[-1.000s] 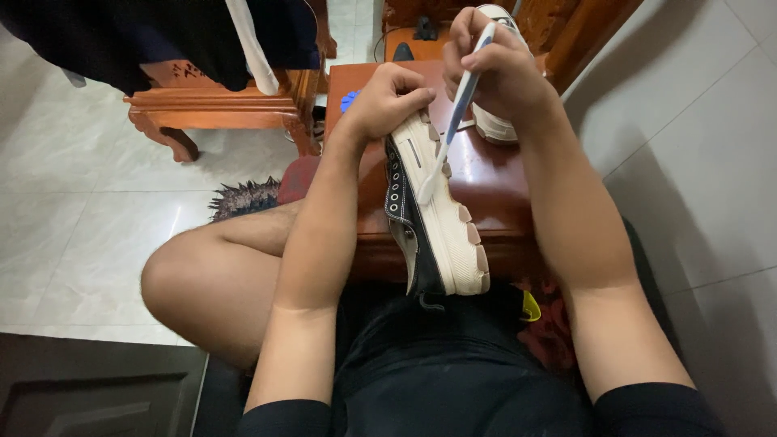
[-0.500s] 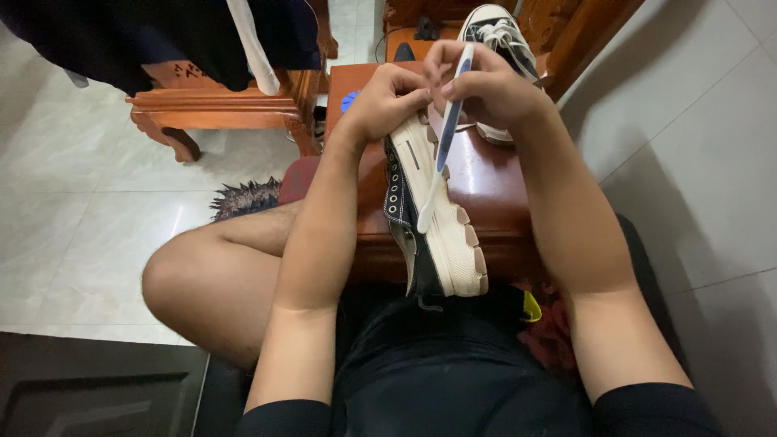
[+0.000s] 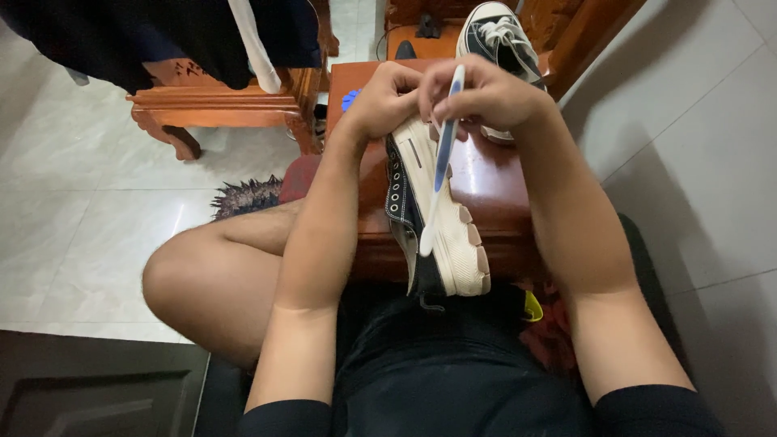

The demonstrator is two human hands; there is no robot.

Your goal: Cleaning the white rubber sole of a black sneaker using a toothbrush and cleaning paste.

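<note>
The left hand (image 3: 388, 101) is curled shut around the front end of a black canvas sneaker (image 3: 437, 222) with a thick cream sole, holding it on its side with the sole turned to the right and the heel end pointing down toward the lap. A row of metal eyelets runs along the dark upper just below this hand's wrist.

The right hand (image 3: 486, 95) sits just beside the left one, knuckles nearly touching, and its fingers are pinched closed on the upper end of a white and blue toothbrush (image 3: 441, 158). From that grip the toothbrush runs down along the cream sole, lying against it, with its lower end near the sole's ridged part, well below both hands. Which end carries the bristles cannot be told.

Under both hands is a small reddish-brown wooden table (image 3: 494, 182). Just beyond the right hand, a 2nd black sneaker (image 3: 498, 36) with white laces stands on the table, partly hidden by the knuckles. A small blue object (image 3: 349, 99) peeks out just left of the left hand. Farther to the left of it stands a carved wooden chair (image 3: 218, 101) with dark clothing (image 3: 162, 36) draped over it, on a pale tiled floor (image 3: 81, 186).
</note>
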